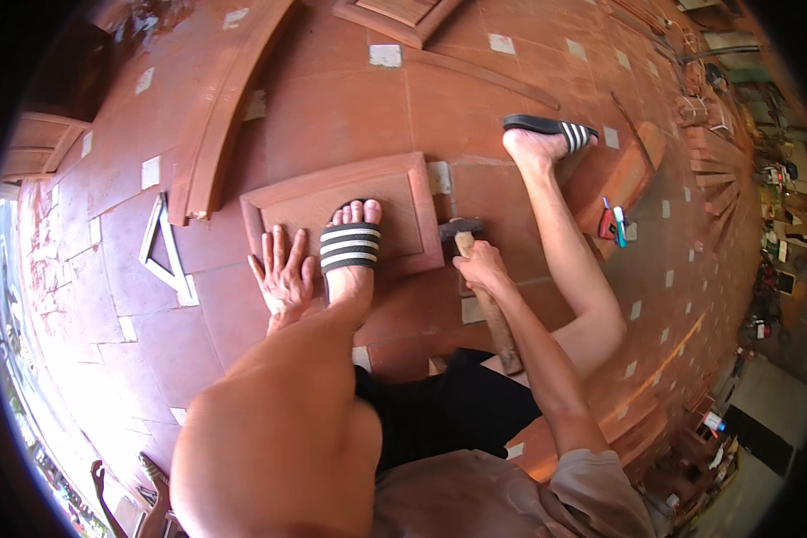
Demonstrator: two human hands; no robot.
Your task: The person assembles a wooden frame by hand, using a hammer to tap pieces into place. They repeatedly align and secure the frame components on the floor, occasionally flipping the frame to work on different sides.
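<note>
A framed wooden panel (403,220) lies flat on the tiled floor in front of me. My left hand (285,273) is spread flat at its near left corner, fingers apart. On the panel rests my foot in a black-and-white striped slide sandal (349,245). My right hand (482,266) is closed round the wooden handle of a hammer (495,327), gripping it close to the head. That dark metal head is beside the panel's right edge; whether it touches the wood I cannot tell. The handle's free end points back toward my black shorts.
Left of the panel lies a white triangular frame (163,249), with long wooden boards (215,117) beyond it. Another framed panel (403,18) is at the far side. On the right, a wooden plank (632,175) lies by my other foot, with a red tool and a teal-capped pen (620,226) near it.
</note>
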